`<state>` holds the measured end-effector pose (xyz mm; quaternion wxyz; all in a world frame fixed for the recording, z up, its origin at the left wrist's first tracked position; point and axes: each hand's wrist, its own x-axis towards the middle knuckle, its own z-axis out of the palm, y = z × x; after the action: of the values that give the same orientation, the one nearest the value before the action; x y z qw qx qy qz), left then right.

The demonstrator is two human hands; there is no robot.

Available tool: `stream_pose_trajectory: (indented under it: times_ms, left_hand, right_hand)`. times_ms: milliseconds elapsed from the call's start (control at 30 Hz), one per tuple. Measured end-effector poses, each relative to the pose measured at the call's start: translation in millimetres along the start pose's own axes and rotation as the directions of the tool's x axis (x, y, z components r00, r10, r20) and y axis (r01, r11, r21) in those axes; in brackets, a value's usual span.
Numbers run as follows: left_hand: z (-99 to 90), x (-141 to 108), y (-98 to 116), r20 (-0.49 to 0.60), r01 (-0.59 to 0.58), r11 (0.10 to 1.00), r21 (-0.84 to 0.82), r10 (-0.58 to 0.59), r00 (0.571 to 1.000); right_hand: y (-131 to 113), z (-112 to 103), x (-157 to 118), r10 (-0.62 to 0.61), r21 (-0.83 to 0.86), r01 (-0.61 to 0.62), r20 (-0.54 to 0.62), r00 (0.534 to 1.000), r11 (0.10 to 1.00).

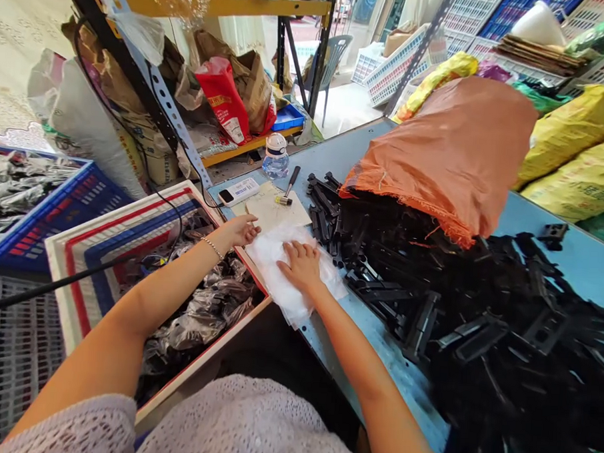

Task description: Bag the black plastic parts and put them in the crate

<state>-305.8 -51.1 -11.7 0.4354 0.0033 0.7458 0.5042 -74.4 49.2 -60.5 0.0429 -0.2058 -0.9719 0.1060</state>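
Observation:
A stack of clear plastic bags (275, 259) lies at the edge of the blue table (330, 147). Flat on the bags rests my right hand (303, 263), its fingers spread and nothing in its grip. My left hand (242, 230), with a bracelet at the wrist, is at the upper left edge of the bags; its fingers are bent but apart, with nothing visible between them. To the right, many black plastic parts (423, 318) are heaped on the table, some spilling from an orange woven sack (450, 139).
Beyond the bags are a phone (226, 196), a hammer (291, 186), a sheet of cardboard (270, 212) and a water bottle (275, 157). A white crate (69, 296) of bagged parts (203, 315) stands at the left, crossed by a black cable (54, 286).

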Motion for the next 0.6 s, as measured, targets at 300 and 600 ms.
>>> stream_pose_trajectory:
  times_ms: [300, 600]
  left_hand:
    - [3.2, 39.2, 28.0, -0.16, -0.341, 0.813, 0.472, 0.459, 0.874]
    - [10.7, 65.0, 61.6, -0.175, -0.247, 0.841, 0.481, 0.368, 0.913]
  right_hand:
    - [-1.0, -8.6, 8.4, 0.005, -0.035, -0.004, 0.033, 0.999, 0.999]
    - [-4.7, -0.8, 15.5, 0.026, -0.028, -0.026, 0.007, 1.0, 0.999]
